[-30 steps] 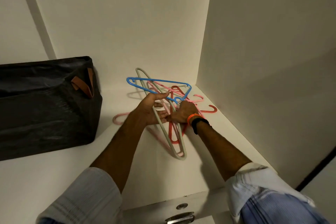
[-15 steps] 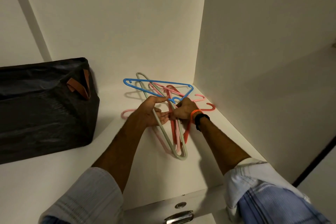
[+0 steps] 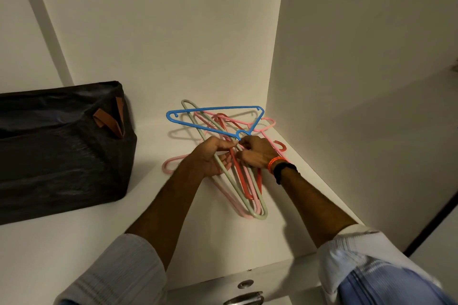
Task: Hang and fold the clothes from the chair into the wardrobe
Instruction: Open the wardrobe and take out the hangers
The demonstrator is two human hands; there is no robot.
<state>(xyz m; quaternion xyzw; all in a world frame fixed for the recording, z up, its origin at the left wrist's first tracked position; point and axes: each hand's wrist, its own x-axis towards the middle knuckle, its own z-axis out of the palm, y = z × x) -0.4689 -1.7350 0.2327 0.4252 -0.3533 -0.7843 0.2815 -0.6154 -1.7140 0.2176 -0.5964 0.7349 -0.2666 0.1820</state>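
Hangers (image 3: 238,156), tangled, lie on the wardrobe shelf (image 3: 99,230) by its right wall. Left hand (image 3: 213,158) is closed on the grey hanger (image 3: 230,176); right hand (image 3: 255,153) is pinched at the blue hanger (image 3: 210,109) hook. Step judged: fetching a hanger. Untangling is needed next.

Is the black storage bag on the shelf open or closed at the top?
Open. The black storage bag has its rim standing up, and its dark inside shows behind the brown handle.

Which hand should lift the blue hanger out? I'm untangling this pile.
Right hand, probably: its fingers sit right at the blue hanger hook. The left hand is wrapped around the grey hanger and can hold the pile down.
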